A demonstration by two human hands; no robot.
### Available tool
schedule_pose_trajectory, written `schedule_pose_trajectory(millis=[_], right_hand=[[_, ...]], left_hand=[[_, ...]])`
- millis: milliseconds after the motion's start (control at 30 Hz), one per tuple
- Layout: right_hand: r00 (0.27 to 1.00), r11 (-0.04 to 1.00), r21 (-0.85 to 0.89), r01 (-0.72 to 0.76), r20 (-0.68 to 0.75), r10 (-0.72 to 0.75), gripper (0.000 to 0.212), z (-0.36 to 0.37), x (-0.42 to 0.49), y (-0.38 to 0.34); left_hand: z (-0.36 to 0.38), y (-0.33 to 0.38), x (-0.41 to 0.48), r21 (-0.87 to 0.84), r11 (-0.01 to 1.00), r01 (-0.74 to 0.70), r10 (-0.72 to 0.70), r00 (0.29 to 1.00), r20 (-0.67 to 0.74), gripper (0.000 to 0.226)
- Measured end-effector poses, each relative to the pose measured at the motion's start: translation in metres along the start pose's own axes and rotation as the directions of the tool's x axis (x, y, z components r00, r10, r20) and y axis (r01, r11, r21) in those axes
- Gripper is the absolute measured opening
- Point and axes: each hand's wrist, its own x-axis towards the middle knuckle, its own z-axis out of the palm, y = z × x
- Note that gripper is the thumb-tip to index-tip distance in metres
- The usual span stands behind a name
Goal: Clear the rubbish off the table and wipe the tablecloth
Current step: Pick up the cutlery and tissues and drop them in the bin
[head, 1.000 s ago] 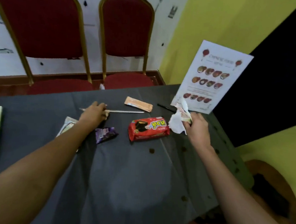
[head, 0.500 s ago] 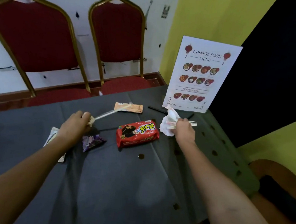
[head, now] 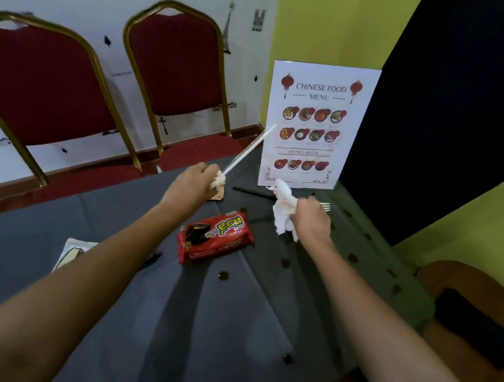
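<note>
Fingers (head: pixel 211 172) of the left hand (head: pixel 193 182) are curling into a fist round the near end of a straw (head: pixel 247 151) and a small white wad (head: pixel 218 183). They are holding both up beyond the far edge of the red biscuit packet (head: pixel 215 238). The straw is slanting up and away to the right, its tip crossing the menu card (head: pixel 318 127). The left forearm is reaching in from the lower left, passing left of the packet.

Fingers (head: pixel 307 207) of the right hand (head: pixel 312 223) are closing on a crumpled tissue (head: pixel 282 215) and a white plastic fork (head: pixel 326 207), whose tines are poking out past the knuckles. This hand is hovering just right of the packet, knuckles up, with its forearm coming in from the lower right.

The packet is lying flat on the grey tablecloth (head: pixel 206 322) that is covering the worktop. It is showing a picture of dark biscuits and yellow lettering too blurred to read. The card is standing upright beyond the packet to the right, reading "CHINESE FOOD MENU" over rows of dish photographs.

An orange sachet (head: pixel 217 197) is peeking out beneath the left fist. A white wrapper (head: pixel 72 253) is lying left of the packet, and a brown spot (head: pixel 223 275) is showing just in front of it.
</note>
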Motion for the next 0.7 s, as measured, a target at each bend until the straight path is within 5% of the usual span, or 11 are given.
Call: schedule_pose_trajectory(millis=[400, 533, 700], right_hand=[[0.961, 0.975, 0.181, -0.127, -0.221, 0.166, 0.008, -0.062, -0.031, 0.099], [0.975, 0.972, 0.224, -0.076, -0.188, 0.12, 0.012, -0.047, -0.039, 0.106], [0.983, 0.96, 0.276, -0.044, -0.161, 0.092, 0.014, -0.041, -0.042, 0.106]], left_hand=[[0.105, 0.081, 0.085, 0.167, 0.983, -0.082, 0.016, 0.932, 0.362, 0.036], [0.122, 0.08, 0.084, 0.195, 0.98, -0.038, -0.036, 0.931, 0.363, 0.028], [0.116, 0.085, 0.08, 0.077, 0.993, -0.086, 0.061, 0.957, 0.284, 0.029]])
